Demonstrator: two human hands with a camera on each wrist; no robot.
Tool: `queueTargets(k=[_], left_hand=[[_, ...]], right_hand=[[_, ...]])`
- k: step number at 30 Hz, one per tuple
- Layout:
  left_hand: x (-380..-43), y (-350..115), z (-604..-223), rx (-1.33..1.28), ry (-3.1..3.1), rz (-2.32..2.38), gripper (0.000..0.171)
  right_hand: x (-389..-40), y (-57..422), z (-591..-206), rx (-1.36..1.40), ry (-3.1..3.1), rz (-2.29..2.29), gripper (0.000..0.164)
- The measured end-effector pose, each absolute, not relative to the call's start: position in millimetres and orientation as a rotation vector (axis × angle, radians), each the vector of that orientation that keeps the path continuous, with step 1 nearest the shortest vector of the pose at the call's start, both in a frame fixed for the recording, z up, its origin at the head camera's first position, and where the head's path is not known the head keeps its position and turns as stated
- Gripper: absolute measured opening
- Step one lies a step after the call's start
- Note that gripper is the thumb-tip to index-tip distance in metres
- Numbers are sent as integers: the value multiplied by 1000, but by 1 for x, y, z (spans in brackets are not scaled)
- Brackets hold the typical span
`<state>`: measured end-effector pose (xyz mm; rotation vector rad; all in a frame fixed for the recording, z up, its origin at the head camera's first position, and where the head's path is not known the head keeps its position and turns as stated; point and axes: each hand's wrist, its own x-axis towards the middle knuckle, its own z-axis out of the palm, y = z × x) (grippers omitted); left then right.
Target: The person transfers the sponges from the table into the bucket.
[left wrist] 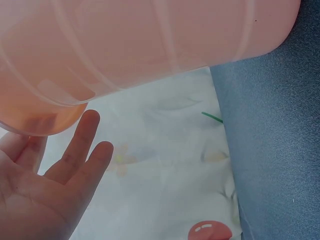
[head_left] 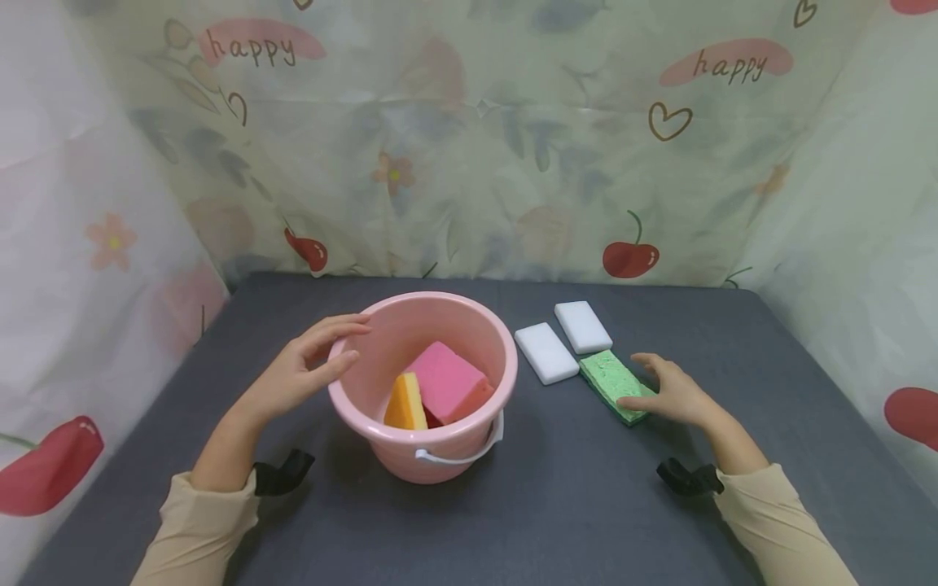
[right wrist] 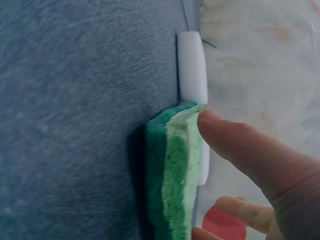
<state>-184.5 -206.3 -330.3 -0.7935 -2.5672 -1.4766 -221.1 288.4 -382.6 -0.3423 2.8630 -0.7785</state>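
Poising the left hand (head_left: 293, 370) at the left rim of the pink bucket (head_left: 401, 454), with fingers relaxed and clasping nothing. Inside the bucket, showing a yellow wedge (head_left: 403, 407) beside a pink sponge (head_left: 444, 378). Farther right, on the dark table (head_left: 542, 513), showing two white blocks (head_left: 545, 354), then a green sponge (head_left: 610, 378) just beside them. Spreading the right hand (head_left: 677, 395) over that sponge's right side, thumb and fingers apart, ungrasping; impossible to tell whether touching.

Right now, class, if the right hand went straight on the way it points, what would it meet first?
Most likely the green sponge, which lies just ahead of the right hand. Its thumb overlaps the sponge in the head view, though whether they touch is unclear.
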Motion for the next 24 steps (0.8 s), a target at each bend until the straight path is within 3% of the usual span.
queueTargets(k=[12, 24], left_hand=[[-185, -207, -331, -788, -2567, -1474, 37], [-184, -207, -332, -803, -2551, -1499, 37]], right_hand=[[-218, 289, -391, -347, 2859, -760, 92], [-216, 289, -388, -364, 2888, -753, 84]])
